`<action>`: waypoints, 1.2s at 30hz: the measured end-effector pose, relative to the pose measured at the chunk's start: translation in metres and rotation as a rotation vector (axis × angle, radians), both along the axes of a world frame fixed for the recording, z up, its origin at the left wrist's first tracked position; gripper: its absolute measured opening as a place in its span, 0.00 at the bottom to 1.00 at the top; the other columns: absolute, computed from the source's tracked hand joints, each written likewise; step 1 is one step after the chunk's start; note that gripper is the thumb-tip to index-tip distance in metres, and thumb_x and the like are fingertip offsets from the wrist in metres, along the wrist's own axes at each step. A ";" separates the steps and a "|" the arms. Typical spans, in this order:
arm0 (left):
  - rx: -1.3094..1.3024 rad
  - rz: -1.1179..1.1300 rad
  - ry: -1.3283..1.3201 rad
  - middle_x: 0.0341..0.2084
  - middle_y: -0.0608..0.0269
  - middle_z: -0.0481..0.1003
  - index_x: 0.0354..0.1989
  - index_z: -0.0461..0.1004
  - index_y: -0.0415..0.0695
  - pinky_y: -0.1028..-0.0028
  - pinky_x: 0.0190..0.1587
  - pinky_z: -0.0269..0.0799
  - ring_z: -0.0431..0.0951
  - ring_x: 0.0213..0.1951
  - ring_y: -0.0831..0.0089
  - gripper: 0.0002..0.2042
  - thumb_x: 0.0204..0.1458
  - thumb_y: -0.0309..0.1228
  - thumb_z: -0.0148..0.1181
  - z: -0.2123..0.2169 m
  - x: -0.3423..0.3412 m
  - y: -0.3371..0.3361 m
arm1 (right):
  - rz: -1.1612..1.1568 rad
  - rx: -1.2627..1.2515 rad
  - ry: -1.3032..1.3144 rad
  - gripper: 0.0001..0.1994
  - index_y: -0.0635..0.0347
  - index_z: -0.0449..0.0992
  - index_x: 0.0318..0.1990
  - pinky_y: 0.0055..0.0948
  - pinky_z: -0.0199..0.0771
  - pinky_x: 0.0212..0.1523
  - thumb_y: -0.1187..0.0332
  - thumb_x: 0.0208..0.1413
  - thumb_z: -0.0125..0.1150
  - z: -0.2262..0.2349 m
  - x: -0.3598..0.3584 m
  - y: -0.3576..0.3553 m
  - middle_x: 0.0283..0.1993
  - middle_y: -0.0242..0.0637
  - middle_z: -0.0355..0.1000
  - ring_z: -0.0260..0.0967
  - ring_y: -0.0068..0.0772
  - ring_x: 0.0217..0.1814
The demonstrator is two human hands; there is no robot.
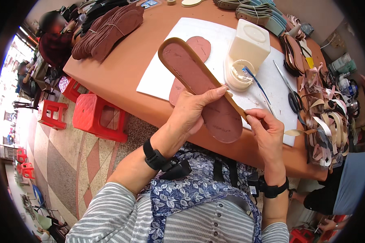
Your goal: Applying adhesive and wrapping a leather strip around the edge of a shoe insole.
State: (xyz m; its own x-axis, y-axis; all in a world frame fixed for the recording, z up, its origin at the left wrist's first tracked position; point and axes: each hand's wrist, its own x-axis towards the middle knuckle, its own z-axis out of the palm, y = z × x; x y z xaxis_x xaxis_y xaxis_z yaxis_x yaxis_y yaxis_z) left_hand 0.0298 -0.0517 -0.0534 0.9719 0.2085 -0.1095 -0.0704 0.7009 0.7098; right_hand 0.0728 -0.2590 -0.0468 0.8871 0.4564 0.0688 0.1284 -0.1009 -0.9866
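My left hand (190,108) grips a reddish-brown shoe insole (190,73) across its middle, holding it tilted above the table. A narrow tan strip (210,76) runs round the insole's far end and along its right edge. My right hand (267,128) pinches this strip beside the near end, and a loose tail of it sticks out to the right. Under the held insole, a second reddish-brown insole (199,45) lies on a white board (152,79), partly hidden. A cream pot (238,84) of white paste stands close by, with a blue-handled brush (256,81) resting in it.
Behind the pot is a cream plastic container (251,38). Scissors (295,100) lie at the board's right edge, near a heap of strips (328,121). Stacked brown pieces (109,32) lie far left. Red stools (95,115) stand left of the table; other people sit beyond.
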 end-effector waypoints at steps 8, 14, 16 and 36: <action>-0.023 0.027 -0.030 0.41 0.55 0.80 0.48 0.73 0.35 0.69 0.47 0.81 0.82 0.42 0.68 0.16 0.53 0.23 0.68 -0.001 0.002 -0.001 | -0.020 -0.029 -0.097 0.08 0.67 0.82 0.45 0.19 0.72 0.44 0.78 0.60 0.62 -0.001 -0.001 0.002 0.38 0.33 0.76 0.72 0.19 0.41; -0.013 0.048 -0.007 0.40 0.56 0.79 0.49 0.73 0.35 0.70 0.47 0.81 0.82 0.42 0.69 0.16 0.52 0.23 0.68 -0.001 0.002 -0.004 | -0.036 -0.069 -0.089 0.08 0.66 0.82 0.44 0.19 0.70 0.39 0.77 0.57 0.65 -0.008 0.000 0.005 0.35 0.33 0.76 0.70 0.18 0.36; -0.018 0.046 -0.002 0.40 0.56 0.79 0.49 0.73 0.35 0.70 0.47 0.81 0.82 0.42 0.69 0.17 0.52 0.22 0.68 -0.001 0.001 -0.004 | -0.016 -0.085 -0.132 0.08 0.67 0.82 0.43 0.19 0.69 0.36 0.77 0.57 0.65 -0.009 0.000 0.005 0.34 0.32 0.75 0.69 0.18 0.34; 0.107 -0.044 0.035 0.37 0.57 0.81 0.43 0.78 0.36 0.70 0.46 0.79 0.82 0.40 0.70 0.13 0.48 0.20 0.70 -0.006 0.001 -0.003 | -0.008 -0.109 -0.074 0.05 0.67 0.79 0.34 0.19 0.63 0.30 0.74 0.59 0.64 -0.009 -0.002 0.007 0.28 0.27 0.71 0.62 0.15 0.28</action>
State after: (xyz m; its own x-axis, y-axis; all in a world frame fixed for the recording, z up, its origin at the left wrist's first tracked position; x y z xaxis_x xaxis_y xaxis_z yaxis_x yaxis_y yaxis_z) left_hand 0.0312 -0.0551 -0.0593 0.9763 0.1783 -0.1226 -0.0154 0.6224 0.7825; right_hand 0.0711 -0.2515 -0.0555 0.8849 0.4581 0.0846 0.1994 -0.2084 -0.9575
